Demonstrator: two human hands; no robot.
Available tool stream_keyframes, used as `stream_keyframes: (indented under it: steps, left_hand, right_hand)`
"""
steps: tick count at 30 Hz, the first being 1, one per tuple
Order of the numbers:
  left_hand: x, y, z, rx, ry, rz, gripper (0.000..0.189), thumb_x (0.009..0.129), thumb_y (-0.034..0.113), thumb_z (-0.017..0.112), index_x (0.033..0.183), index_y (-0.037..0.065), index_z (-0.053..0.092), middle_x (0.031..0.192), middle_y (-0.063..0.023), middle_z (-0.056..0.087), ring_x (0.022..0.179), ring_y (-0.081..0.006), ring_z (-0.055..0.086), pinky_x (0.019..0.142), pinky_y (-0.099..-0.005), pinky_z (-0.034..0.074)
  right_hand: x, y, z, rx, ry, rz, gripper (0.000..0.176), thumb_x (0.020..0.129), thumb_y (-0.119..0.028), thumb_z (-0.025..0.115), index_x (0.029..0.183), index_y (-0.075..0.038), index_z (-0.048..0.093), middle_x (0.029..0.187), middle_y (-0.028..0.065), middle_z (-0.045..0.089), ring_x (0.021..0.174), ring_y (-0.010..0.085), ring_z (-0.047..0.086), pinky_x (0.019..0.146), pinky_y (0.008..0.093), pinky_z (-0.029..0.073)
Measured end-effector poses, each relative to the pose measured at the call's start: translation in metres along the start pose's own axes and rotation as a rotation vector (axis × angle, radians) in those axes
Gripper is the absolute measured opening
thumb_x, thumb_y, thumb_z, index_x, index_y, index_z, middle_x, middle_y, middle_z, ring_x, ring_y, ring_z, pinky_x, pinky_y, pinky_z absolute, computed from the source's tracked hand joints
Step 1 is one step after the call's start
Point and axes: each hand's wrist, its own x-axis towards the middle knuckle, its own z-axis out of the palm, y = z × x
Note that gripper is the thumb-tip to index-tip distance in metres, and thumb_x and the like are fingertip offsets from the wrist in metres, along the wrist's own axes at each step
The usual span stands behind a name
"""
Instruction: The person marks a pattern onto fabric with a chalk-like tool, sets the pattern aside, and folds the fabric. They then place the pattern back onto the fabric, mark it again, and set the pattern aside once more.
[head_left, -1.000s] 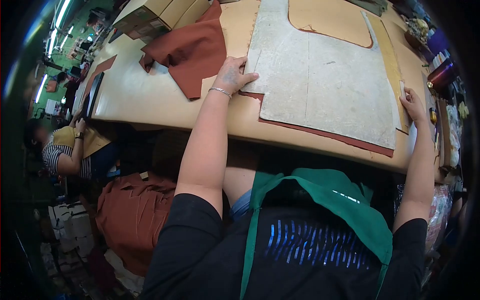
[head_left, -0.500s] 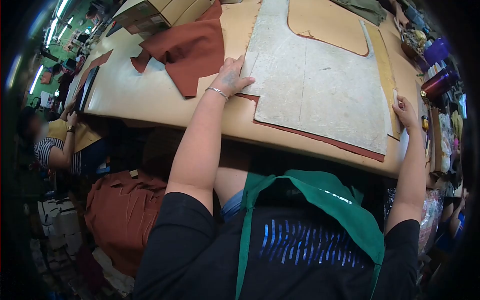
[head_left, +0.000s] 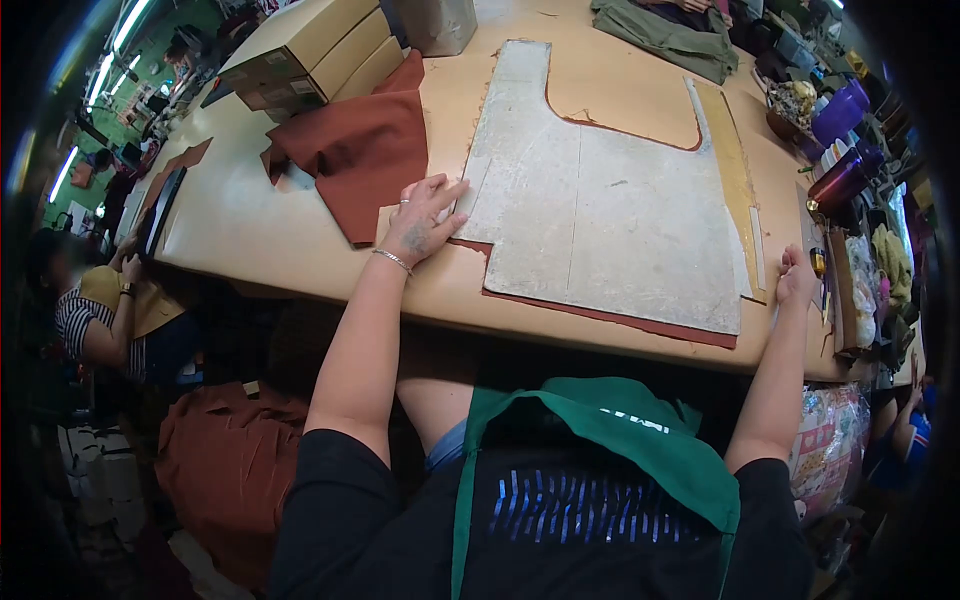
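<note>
Along the left edge of a grey pattern template (head_left: pixel 620 220), my left hand (head_left: pixel 424 222) rests, fingers spread. My right hand (head_left: pixel 795 278), loosely curled, has left the narrow white strip (head_left: pixel 757 250); whether it holds anything, I cannot tell. Beneath the template, reddish-brown fabric (head_left: pixel 700 334) nears the table's (head_left: pixel 240 215) front edge.

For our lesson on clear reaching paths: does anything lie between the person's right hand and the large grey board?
Yes, but only flat things: a yellow strip and a narrow white strip lie between the grey board and the right hand. Nothing tall visibly blocks the way.
</note>
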Motion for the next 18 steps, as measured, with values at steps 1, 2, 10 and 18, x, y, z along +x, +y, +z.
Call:
stream_keyframes:
  steps: [1,2,10,18]
  left_hand:
    - [-0.001,0.001,0.000,0.042,-0.033,-0.016,0.045,0.077,0.033,0.058,0.119,0.020,0.051,0.125,-0.0167,0.039,0.116,-0.0346,0.032,0.098,-0.0419,0.025]
    - [-0.003,0.002,0.000,0.084,-0.066,-0.031,0.045,0.077,0.034,0.057,0.120,0.021,0.050,0.127,-0.0165,0.037,0.118,-0.0349,0.029,0.099,-0.0424,0.022]
    - [0.003,-0.002,-0.006,0.060,-0.068,-0.157,0.054,0.075,0.043,0.057,0.125,0.025,0.044,0.136,-0.0144,0.027,0.128,-0.0347,0.013,0.100,-0.0513,0.014]
    - [0.006,-0.006,-0.014,-0.026,-0.167,-0.245,0.071,0.066,0.048,0.064,0.126,0.020,0.042,0.138,-0.0154,0.021,0.129,-0.0369,0.008,0.101,-0.0534,0.010]
  right_hand:
    - [-0.001,0.002,-0.005,0.205,0.001,0.038,0.026,0.078,-0.012,0.059,0.100,0.001,0.054,0.079,0.0048,0.055,0.068,0.0114,0.054,0.057,0.0219,0.043]
    - [-0.002,0.007,-0.009,0.327,-0.036,0.072,0.024,0.080,-0.012,0.056,0.101,0.001,0.054,0.081,0.0047,0.055,0.069,0.0114,0.054,0.057,0.0223,0.044]
    - [-0.178,-0.011,0.152,0.221,-0.508,0.220,0.042,0.091,-0.037,0.039,0.101,-0.002,0.058,0.072,-0.0022,0.049,0.059,0.0063,0.041,0.054,0.0184,0.033]
    - [-0.261,0.021,0.280,-0.337,-1.131,0.072,0.019,0.084,-0.019,0.054,0.091,-0.002,0.062,0.071,0.0001,0.055,0.062,0.0054,0.045,0.056,0.0197,0.039]
